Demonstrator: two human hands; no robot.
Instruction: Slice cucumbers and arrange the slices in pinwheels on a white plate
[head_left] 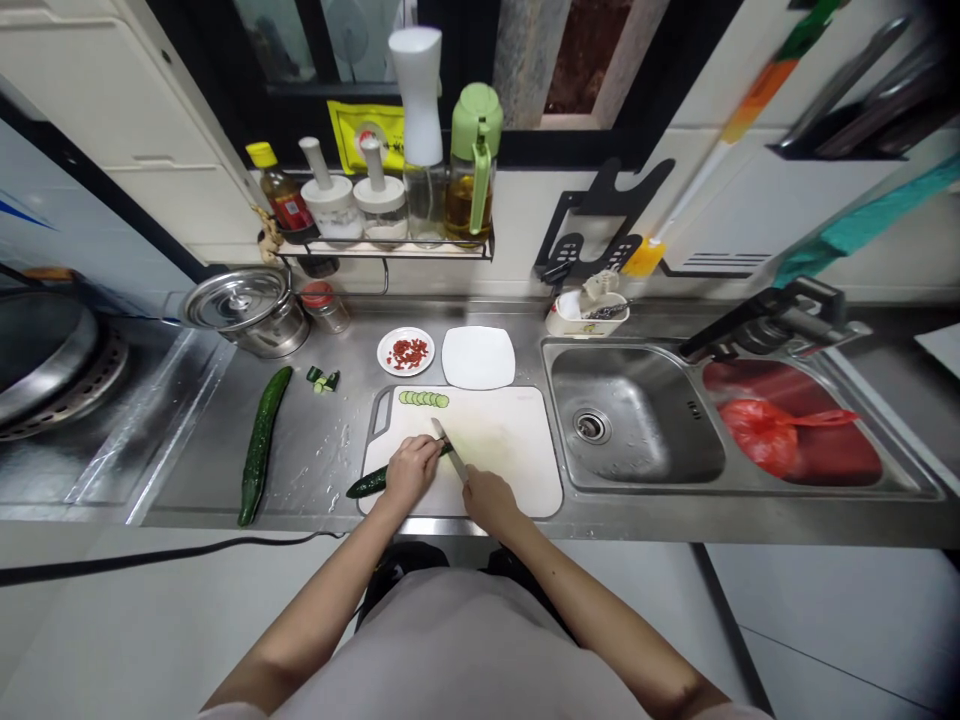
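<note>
A dark green cucumber point(367, 484) lies slantwise on the white cutting board point(517, 430), and my left hand point(412, 466) is closed over it near its cut end. My right hand point(489, 498) grips a kitchen knife point(455, 461) by the handle. Its blade stands at the cucumber's right end, close to my left fingertips. Toward the back of the board, several thin cucumber slices point(424, 399) lie overlapped in a row. Parts of the cucumber are hidden under my left hand.
Behind the board stand a small plate of chopped red pieces point(406, 352) and a white square plate point(478, 357). To the left lie another cucumber point(262, 445), cucumber scraps point(322, 380) and a lidded steel pot point(247, 308). A double sink point(637, 415) holds a red plastic bag point(765, 435).
</note>
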